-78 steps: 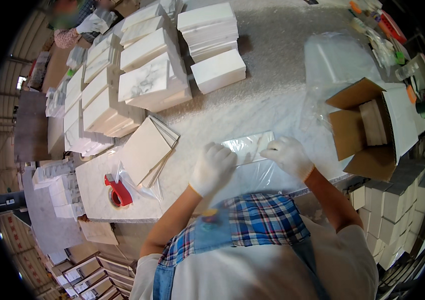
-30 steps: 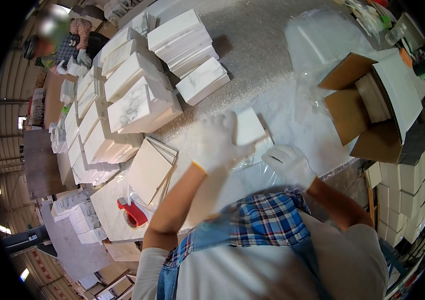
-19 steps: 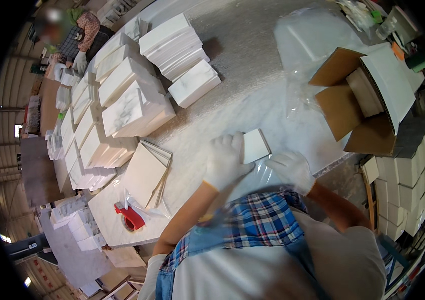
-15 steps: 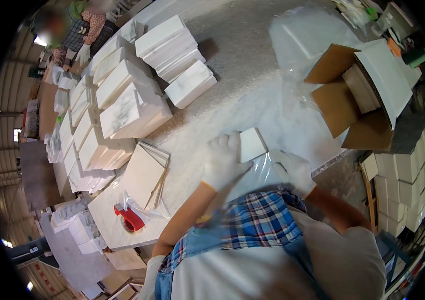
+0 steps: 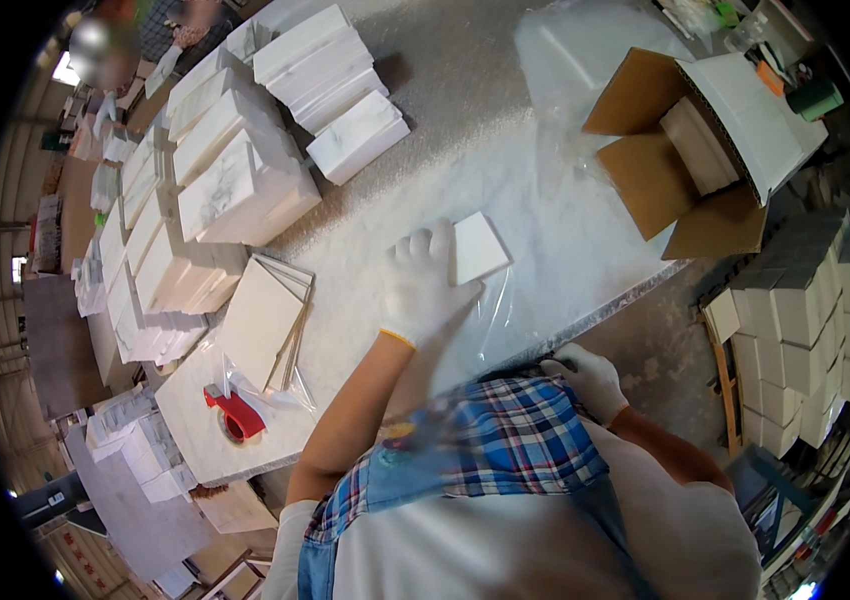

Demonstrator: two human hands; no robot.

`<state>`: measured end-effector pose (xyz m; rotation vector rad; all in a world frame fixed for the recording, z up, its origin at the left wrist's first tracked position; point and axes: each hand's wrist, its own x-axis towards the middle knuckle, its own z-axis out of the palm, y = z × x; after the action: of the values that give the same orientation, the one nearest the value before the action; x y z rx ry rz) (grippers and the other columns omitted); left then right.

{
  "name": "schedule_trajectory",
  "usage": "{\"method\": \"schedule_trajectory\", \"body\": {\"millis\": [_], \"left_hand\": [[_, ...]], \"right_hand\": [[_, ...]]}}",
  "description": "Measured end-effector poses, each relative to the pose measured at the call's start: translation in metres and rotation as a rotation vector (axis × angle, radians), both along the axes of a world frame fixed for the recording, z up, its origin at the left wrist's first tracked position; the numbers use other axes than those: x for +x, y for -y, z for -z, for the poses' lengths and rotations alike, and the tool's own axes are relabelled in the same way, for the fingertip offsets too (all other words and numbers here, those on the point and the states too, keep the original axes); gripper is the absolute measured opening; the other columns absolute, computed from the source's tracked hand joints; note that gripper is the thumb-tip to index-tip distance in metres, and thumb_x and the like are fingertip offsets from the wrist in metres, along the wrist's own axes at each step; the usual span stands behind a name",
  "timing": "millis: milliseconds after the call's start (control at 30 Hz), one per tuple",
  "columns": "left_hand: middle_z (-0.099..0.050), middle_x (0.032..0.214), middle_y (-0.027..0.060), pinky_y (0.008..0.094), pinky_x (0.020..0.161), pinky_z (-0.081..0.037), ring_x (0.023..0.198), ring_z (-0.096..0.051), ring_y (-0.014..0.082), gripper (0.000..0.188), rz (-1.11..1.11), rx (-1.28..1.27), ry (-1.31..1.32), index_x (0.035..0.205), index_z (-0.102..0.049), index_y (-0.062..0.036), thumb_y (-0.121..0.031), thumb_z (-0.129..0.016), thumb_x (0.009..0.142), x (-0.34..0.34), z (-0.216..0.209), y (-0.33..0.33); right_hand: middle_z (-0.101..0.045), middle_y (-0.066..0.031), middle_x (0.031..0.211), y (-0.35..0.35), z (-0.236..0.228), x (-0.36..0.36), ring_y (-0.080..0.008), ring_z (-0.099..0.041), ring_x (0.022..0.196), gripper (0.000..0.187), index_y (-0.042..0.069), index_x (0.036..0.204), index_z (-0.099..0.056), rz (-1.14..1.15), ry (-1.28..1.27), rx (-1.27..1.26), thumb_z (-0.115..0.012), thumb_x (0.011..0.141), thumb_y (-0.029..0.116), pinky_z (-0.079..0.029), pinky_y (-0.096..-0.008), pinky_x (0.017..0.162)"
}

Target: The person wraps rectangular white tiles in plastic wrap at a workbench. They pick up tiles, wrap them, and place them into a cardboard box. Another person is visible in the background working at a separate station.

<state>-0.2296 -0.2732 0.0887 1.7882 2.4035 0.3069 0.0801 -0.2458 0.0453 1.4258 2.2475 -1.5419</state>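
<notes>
A small white square tile (image 5: 481, 248) lies on the pale tabletop in front of me, with clear plastic film (image 5: 493, 318) trailing from its near side. My left hand (image 5: 420, 282), in a white glove, is closed at the tile's left edge, fingers bent and thumb along the near corner. At the table's front edge, beside the plaid apron (image 5: 520, 425), is my gloved right hand (image 5: 590, 382). Its fingertips are hidden against the apron, so I cannot tell whether they hold anything.
Stacks of white marble-look tiles (image 5: 245, 180) stand at the left. Nearer lie larger cream tiles (image 5: 265, 320) and a red tape dispenser (image 5: 235, 412). An open cardboard box (image 5: 735, 130) sits at the right, with stacked white blocks (image 5: 785, 340) beyond the table edge. Another person's sleeve shows at top left.
My right hand has left the plastic film at the tile and drawn back to the apron at the table edge. My left hand stays at the tile. The view has shifted slightly.
</notes>
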Motion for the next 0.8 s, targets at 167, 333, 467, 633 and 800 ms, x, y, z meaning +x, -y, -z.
{"method": "schedule_trajectory", "body": {"millis": [167, 333, 467, 633, 800], "left_hand": [[-0.062, 0.126, 0.0216, 0.0485, 0.095, -0.049, 0.115, -0.058, 0.0399, 0.065, 0.092, 0.462, -0.043, 0.136, -0.057, 0.0009, -0.029, -0.077, 0.082, -0.001, -0.007, 0.022], [-0.065, 0.121, 0.0143, 0.0409, 0.078, -0.052, 0.088, -0.065, 0.028, 0.043, 0.185, 0.269, -0.05, 0.124, -0.064, -0.0033, -0.01, -0.07, 0.082, 0.011, -0.035, 0.072], [-0.062, 0.113, 0.008, 0.0369, 0.067, -0.048, 0.072, -0.063, 0.0206, 0.031, 0.237, 0.186, -0.139, 0.114, -0.063, -0.0128, -0.015, -0.069, 0.084, 0.021, -0.016, 0.095], [-0.066, 0.118, 0.0098, 0.0362, 0.066, -0.048, 0.069, -0.062, 0.0215, 0.042, 0.289, 0.144, -0.208, 0.122, -0.061, -0.0128, -0.016, -0.073, 0.082, 0.031, -0.012, 0.096], [-0.066, 0.112, 0.0093, 0.0388, 0.071, -0.049, 0.072, -0.064, 0.0238, 0.039, 0.235, 0.088, -0.133, 0.121, -0.061, -0.0126, -0.018, -0.073, 0.084, 0.032, -0.006, 0.101]], "right_hand": [[-0.071, -0.0114, 0.11, 0.003, 0.008, -0.016, -0.02, -0.067, 0.103, 0.052, 0.002, 0.128, -0.063, 0.447, -0.36, -0.435, -0.078, 0.087, 0.031, -0.053, -0.0339, 0.09], [-0.068, -0.0097, 0.115, 0.013, 0.071, -0.024, -0.0165, -0.064, 0.107, 0.045, -0.002, 0.129, -0.063, 0.428, -0.425, -0.736, -0.075, 0.091, 0.017, -0.054, -0.0322, 0.091], [-0.069, -0.0075, 0.106, 0.014, 0.066, -0.02, -0.0121, -0.065, 0.095, 0.027, -0.002, 0.116, -0.068, 0.476, -0.364, -0.845, -0.072, 0.096, 0.015, -0.054, -0.0271, 0.081], [-0.067, -0.004, 0.09, 0.013, 0.028, -0.017, -0.0092, -0.061, 0.079, 0.019, -0.006, 0.106, -0.072, 0.487, -0.375, -1.009, -0.067, 0.099, 0.011, -0.051, -0.0249, 0.073], [-0.064, -0.0021, 0.088, -0.007, -0.035, -0.022, -0.0097, -0.057, 0.073, 0.02, -0.006, 0.113, -0.072, 0.221, -0.288, -1.0, -0.066, 0.099, 0.008, -0.05, -0.026, 0.071]]}}
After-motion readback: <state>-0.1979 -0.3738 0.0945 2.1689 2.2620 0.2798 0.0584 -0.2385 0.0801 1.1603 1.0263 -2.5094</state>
